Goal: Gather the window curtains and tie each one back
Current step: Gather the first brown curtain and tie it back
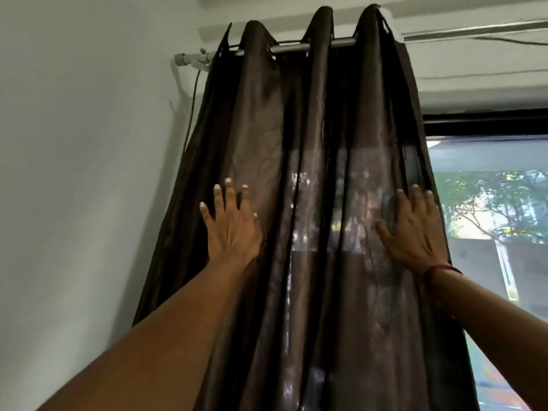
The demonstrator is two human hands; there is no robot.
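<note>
A dark brown sheer curtain (311, 129) hangs in folds from a metal rod (289, 48) at the left side of the window. My left hand (231, 223) lies flat on a left fold, fingers spread. My right hand (415, 226) rests on the curtain's right edge, fingers up and slightly curled over the fabric, a red thread on the wrist. Neither hand grips the cloth as far as I can tell. No tie-back is in view.
A white wall (74, 173) fills the left. The rod's bracket (192, 58) and a thin cable (191, 114) sit at the curtain's upper left. Bare window glass (498, 221) with trees outside is to the right.
</note>
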